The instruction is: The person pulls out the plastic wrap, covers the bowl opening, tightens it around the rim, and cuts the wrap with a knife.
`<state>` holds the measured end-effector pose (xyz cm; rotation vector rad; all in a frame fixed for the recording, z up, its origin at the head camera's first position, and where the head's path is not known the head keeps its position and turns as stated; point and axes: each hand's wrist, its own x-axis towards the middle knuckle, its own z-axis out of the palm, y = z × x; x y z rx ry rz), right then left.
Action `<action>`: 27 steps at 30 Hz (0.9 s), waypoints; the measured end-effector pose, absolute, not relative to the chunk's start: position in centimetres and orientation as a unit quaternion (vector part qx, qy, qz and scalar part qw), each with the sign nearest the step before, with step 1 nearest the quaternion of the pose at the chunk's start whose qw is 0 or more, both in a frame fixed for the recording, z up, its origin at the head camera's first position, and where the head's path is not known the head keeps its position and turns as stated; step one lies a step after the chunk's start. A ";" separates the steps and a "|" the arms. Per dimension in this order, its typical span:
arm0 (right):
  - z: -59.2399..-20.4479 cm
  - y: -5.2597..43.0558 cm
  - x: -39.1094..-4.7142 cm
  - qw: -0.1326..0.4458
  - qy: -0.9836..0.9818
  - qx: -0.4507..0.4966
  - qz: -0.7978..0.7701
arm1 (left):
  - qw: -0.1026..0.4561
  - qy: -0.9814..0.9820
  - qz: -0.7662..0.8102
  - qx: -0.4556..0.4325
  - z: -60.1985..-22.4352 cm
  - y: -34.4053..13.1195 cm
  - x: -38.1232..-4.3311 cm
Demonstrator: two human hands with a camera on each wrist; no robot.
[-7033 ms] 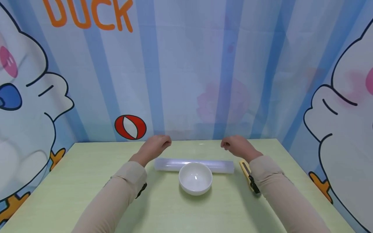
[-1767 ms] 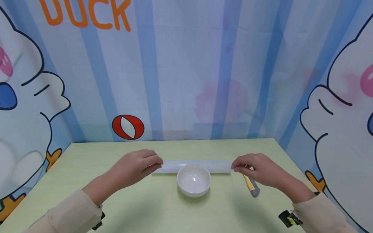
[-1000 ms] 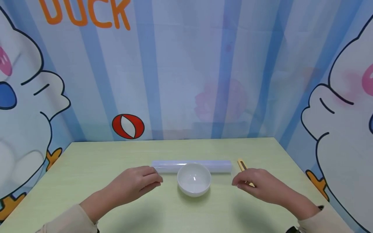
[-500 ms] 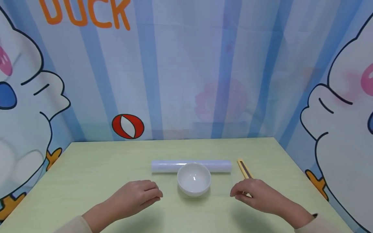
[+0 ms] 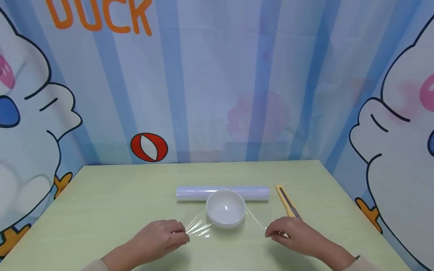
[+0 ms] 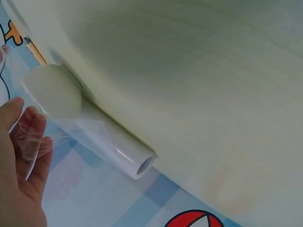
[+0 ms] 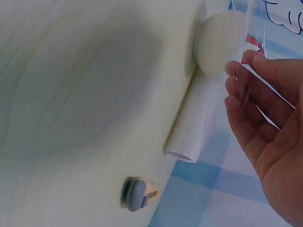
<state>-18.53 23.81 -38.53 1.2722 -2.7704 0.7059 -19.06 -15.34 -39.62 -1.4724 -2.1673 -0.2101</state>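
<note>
A roll of clear plastic wrap (image 5: 190,193) lies crosswise on the table, with a white bowl (image 5: 225,209) just in front of it. Its loose film (image 5: 199,227) runs towards me over the bowl, with shiny creases at the left and a taut edge at the right. My left hand (image 5: 159,240) pinches the film's near left corner between thumb and fingers. At the near right corner my right hand (image 5: 300,238) pinches it likewise. Both wrist views show film draped across the fingers of the left hand (image 6: 31,156) and the right hand (image 7: 272,123).
A yellow utility knife (image 5: 286,200) lies to the right of the roll, its grey end partly behind my right hand. The pale table (image 5: 115,199) ends at a printed curtain (image 5: 217,82) at the back and sides.
From behind the roll, both hands have come back past the bowl towards me, drawing the film out. Creases now show in it. Roll and bowl stay in place; more of the knife is uncovered.
</note>
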 end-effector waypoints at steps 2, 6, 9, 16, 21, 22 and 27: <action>-39.0 23.8 -18.6 0.010 -0.883 0.407 0.232 | 0.257 -0.798 -0.076 -0.540 -39.9 -15.4 -19.1; -39.8 23.9 -19.0 -0.012 -0.887 0.387 0.251 | 0.241 -0.812 -0.083 -0.526 -40.5 -15.4 -19.1; -40.2 23.7 -19.2 -0.028 -0.891 0.372 0.259 | 0.229 -0.822 -0.087 -0.514 -41.0 -15.5 -19.1; -40.8 23.4 -19.4 -0.050 -0.897 0.341 0.278 | 0.210 -0.838 -0.091 -0.495 -41.8 -15.5 -19.2; -41.1 23.5 -19.5 -0.059 -0.897 0.332 0.284 | 0.160 -0.862 -0.097 -0.472 -41.9 -15.4 -19.2; -41.2 23.5 -19.6 -0.061 -0.898 0.330 0.286 | 0.151 -0.865 -0.102 -0.467 -41.9 -15.4 -19.2; -41.4 23.6 -19.6 -0.063 -0.895 0.321 0.304 | 0.133 -0.872 -0.124 -0.454 -41.8 -15.4 -19.3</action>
